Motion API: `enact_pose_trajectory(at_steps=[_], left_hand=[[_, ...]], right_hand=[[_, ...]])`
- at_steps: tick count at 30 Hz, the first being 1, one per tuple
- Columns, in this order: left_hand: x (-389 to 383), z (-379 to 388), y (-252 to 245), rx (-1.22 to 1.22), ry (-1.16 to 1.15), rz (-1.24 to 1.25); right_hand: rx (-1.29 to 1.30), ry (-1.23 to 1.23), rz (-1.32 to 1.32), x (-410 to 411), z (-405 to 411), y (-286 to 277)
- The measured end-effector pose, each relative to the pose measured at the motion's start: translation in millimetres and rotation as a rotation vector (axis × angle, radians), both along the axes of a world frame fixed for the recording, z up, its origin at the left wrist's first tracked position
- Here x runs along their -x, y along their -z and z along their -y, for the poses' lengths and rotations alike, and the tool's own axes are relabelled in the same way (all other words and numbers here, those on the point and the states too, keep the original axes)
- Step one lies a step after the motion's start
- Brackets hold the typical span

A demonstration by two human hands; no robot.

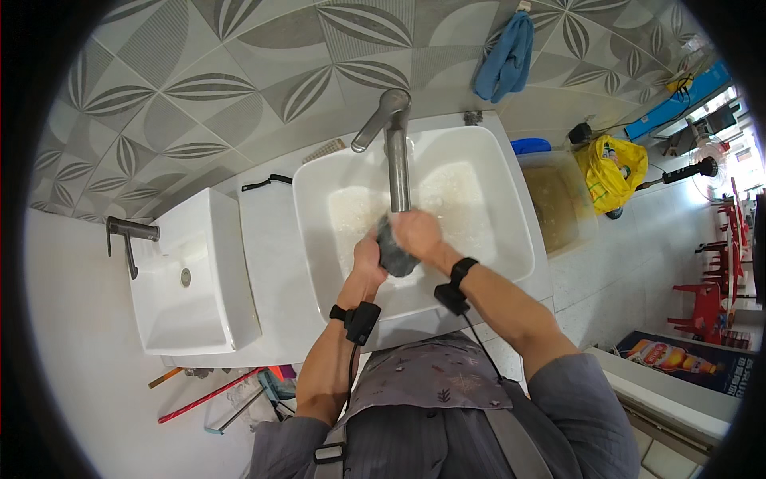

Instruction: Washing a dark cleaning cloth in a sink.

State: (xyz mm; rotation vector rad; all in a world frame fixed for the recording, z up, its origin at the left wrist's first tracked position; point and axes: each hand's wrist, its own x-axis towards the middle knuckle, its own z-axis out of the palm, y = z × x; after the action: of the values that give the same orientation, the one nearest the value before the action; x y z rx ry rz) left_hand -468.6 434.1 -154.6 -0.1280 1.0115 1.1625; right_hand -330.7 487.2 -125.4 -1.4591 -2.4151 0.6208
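Observation:
Both my hands are over a white ceramic sink basin (pixel 520 239), just below the spout of a metal faucet (pixel 398 167). My left hand (pixel 369 257) grips the left side of a dark grey, wet-looking object (pixel 395 251), perhaps a cloth; its exact kind is unclear. My right hand (pixel 418 232) is blurred and lies against the upper right of the same object, its fingers curled; whether it grips the object I cannot tell. Cloudy water with some foam (pixel 455 191) stands in the basin.
A second white sink (pixel 179 317) with its own faucet (pixel 134 230) is at the left. A black-handled tool (pixel 267 181) lies between the sinks. To the right are a plastic tub (pixel 589 203) of murky water and a yellow bag (pixel 604 179). A blue cloth (pixel 507 57) hangs above.

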Motion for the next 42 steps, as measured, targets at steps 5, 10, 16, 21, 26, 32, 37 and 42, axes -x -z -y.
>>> enact_pose_trajectory(at_steps=[5,10,16,21,26,32,37,42], left_hand=[[11,9,-60,-0.146,0.269,-0.204],[11,10,-75,0.058,0.165,-0.154],[39,10,18,-0.294,0.027,0.33],[-17,9,-28,0.049,0.183,-0.217],[-13,15,-78,-0.023,0.271,-0.292],[10,12,-31,-0.131,0.062,0.16],[-9,8,-8,-0.203,0.01,0.322],[-10,-3,-64,-0.083,0.135,-0.299]], right_hand=[[-0.164,0.218,-0.011,-51,-34,29],[0.21,0.132,-0.388,0,13,17],[0.216,0.094,-0.535,47,67,-47],[0.226,0.145,-0.018,-19,-6,-15],[-0.063,0.464,-0.006,-67,-18,7],[0.378,0.08,-0.539,17,47,-16],[-0.06,-0.037,-0.103,21,42,-18],[-0.026,0.3,-0.29,-25,-5,-27]])
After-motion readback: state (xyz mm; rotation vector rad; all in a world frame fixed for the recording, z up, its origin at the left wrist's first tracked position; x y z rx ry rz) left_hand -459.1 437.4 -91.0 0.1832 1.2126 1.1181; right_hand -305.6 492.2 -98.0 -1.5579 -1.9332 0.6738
